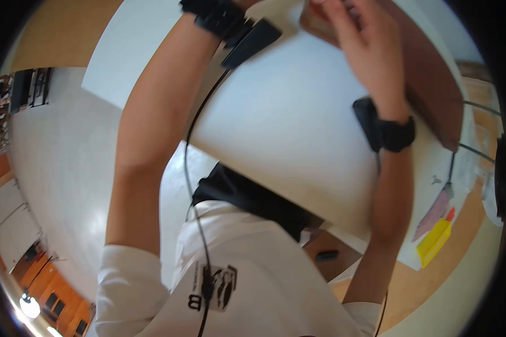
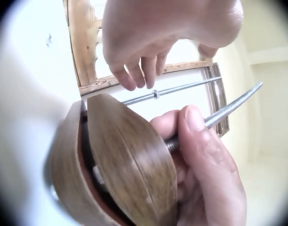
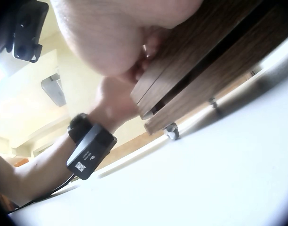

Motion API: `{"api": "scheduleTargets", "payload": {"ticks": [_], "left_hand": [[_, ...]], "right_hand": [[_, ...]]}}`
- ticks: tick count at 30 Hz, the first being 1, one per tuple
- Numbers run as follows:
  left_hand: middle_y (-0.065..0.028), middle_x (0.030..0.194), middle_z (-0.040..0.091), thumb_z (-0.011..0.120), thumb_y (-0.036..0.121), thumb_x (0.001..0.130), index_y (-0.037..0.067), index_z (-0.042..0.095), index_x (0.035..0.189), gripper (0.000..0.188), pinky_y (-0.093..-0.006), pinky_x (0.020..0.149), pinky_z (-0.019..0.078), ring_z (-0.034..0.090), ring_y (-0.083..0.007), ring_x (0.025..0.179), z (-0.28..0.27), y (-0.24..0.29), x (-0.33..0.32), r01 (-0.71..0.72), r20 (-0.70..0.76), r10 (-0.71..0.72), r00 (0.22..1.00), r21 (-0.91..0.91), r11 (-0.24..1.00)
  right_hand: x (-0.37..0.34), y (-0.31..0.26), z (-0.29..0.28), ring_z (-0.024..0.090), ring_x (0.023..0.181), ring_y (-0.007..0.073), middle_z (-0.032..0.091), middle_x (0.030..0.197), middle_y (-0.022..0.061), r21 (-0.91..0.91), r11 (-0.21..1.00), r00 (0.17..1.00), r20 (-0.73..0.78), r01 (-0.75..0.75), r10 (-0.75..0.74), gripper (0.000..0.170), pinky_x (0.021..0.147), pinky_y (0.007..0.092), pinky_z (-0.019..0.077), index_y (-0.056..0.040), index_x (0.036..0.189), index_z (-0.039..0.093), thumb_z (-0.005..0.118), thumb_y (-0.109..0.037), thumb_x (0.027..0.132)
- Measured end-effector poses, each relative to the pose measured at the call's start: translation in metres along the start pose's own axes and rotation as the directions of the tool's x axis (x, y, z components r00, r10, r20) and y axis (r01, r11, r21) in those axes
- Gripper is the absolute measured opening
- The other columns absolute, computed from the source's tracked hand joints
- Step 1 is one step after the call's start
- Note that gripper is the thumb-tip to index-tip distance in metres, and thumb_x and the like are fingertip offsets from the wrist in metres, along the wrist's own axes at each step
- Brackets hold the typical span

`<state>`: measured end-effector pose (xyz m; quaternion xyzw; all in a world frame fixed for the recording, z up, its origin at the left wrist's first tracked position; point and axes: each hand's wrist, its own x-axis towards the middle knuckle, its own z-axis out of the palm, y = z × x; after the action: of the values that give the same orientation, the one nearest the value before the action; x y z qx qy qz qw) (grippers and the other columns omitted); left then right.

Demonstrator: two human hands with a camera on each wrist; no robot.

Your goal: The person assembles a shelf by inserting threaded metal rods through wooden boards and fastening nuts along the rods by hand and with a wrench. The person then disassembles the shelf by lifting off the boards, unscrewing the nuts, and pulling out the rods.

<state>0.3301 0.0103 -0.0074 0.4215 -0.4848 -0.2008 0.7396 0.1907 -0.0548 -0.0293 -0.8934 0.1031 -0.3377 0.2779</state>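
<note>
My right hand (image 1: pixel 376 53) pinches a threaded metal rod (image 2: pixel 228 110) between thumb and fingers, close against a wood-grain board (image 2: pixel 130 155). This board and a second one (image 2: pixel 66 162) lie face to face with a dark gap between them. Underneath, a metal bolt end (image 3: pixel 171 131) sticks out toward the white table. My left hand (image 2: pixel 167 28) hangs over a second rod, its fingers loosely extended and holding nothing. A nut (image 2: pixel 156 94) sits partway along that rod. In the head view the left hand is mostly cut off at the top edge.
The white table (image 1: pixel 275 106) spreads below both hands. A brown panel (image 1: pixel 433 84) with cables runs along the right side. Near it lie a yellow tool (image 1: pixel 434 243) and a pinkish item (image 1: pixel 433 214). A black cable (image 1: pixel 188 146) hangs from the left wrist camera.
</note>
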Motion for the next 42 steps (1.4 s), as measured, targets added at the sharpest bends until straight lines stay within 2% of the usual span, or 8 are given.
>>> {"api": "scheduleTargets", "payload": {"ticks": [3,9,11,28,29,31,36,42], "left_hand": [[-0.0217,0.145,0.056,0.039,0.066,0.104,-0.003,0.043,0.149,0.083,-0.0431,0.119,0.0284,0.044,-0.0317,0.142,-0.033,-0.033,0.031,0.089,0.111,-0.08,0.991,-0.08,0.993],[-0.024,0.157,0.041,0.037,0.07,0.103,-0.005,0.036,0.154,0.091,-0.0446,0.122,0.0248,0.036,-0.0326,0.149,-0.026,-0.016,0.024,0.135,0.151,-0.116,0.982,-0.119,0.984],[-0.0236,0.154,0.046,0.036,0.07,0.103,-0.004,0.039,0.153,0.09,-0.0443,0.122,0.026,0.039,-0.032,0.146,-0.019,-0.015,0.024,0.193,0.176,-0.171,0.969,-0.117,0.974],[-0.0121,0.118,0.066,0.036,0.059,0.108,0.003,0.058,0.134,0.065,-0.0417,0.11,0.0356,0.057,-0.022,0.115,-0.011,-0.009,0.029,0.257,-0.118,-0.294,0.948,-0.257,0.932],[-0.0185,0.146,0.056,0.055,0.053,0.103,-0.001,0.047,0.147,0.07,-0.0369,0.112,0.0394,0.052,-0.0222,0.133,-0.019,-0.025,0.028,0.176,0.011,-0.182,0.983,-0.316,0.932],[-0.0186,0.152,0.05,0.039,0.063,0.105,-0.002,0.046,0.147,0.077,-0.0384,0.119,0.0286,0.041,-0.0236,0.142,-0.012,-0.02,0.028,0.328,0.089,-0.317,0.944,-0.347,0.879],[-0.0136,0.139,0.06,0.034,0.06,0.107,0.0,0.048,0.146,0.073,-0.0394,0.114,0.035,0.053,-0.0242,0.125,-0.021,-0.017,0.032,0.365,-0.05,-0.417,0.907,-0.4,0.841],[-0.0124,0.133,0.061,0.038,0.059,0.107,0.002,0.052,0.143,0.069,-0.0391,0.116,0.0351,0.055,-0.024,0.123,-0.01,-0.01,0.03,0.384,0.006,-0.429,0.903,-0.457,0.802]], "right_hand": [[0.006,0.0,-0.003,0.052,0.06,0.019,0.056,0.071,0.0132,0.025,0.999,1.0,-0.01,0.026,-0.026,0.018,0.058,0.0317,0.0418,0.0011,0.096,0.063,0.065,-0.016,0.101],[0.005,-0.001,-0.008,0.046,0.062,0.0073,0.064,0.076,0.0027,0.057,0.998,0.999,0.018,-0.032,0.031,0.016,0.056,0.0248,0.0387,-0.0012,0.104,0.07,0.067,-0.016,0.101],[0.006,0.001,-0.008,0.06,0.065,0.0232,0.066,0.081,0.007,-0.017,0.998,0.998,0.03,-0.059,0.059,0.02,0.06,0.0339,0.0483,-0.0057,0.098,0.068,0.065,-0.025,0.101],[0.009,-0.006,-0.013,0.063,0.068,0.0261,0.066,0.083,0.0071,-0.038,0.997,0.997,0.026,-0.073,0.074,0.017,0.06,0.036,0.05,-0.0055,0.097,0.065,0.064,-0.022,0.101],[0.009,-0.005,-0.013,0.064,0.07,0.0283,0.067,0.085,0.0079,-0.04,0.997,0.997,0.03,-0.067,0.068,0.017,0.062,0.0374,0.0507,-0.0053,0.098,0.065,0.063,-0.022,0.101],[0.01,-0.006,-0.011,0.065,0.073,0.0306,0.067,0.086,0.0087,-0.009,0.999,0.999,-0.004,-0.046,0.046,0.016,0.063,0.0387,0.0514,-0.0052,0.099,0.065,0.063,-0.021,0.101],[0.01,-0.006,-0.016,0.065,0.077,0.0339,0.064,0.086,0.0112,-0.011,0.998,0.998,-0.001,-0.058,0.058,0.019,0.067,0.0431,0.0519,-0.0033,0.096,0.063,0.062,-0.021,0.101],[0.01,-0.008,-0.02,0.066,0.082,0.0342,0.065,0.087,0.0121,-0.054,0.999,1.0,-0.022,-0.006,0.005,0.018,0.069,0.0458,0.0528,-0.0034,0.094,0.063,0.063,-0.021,0.099]]}}
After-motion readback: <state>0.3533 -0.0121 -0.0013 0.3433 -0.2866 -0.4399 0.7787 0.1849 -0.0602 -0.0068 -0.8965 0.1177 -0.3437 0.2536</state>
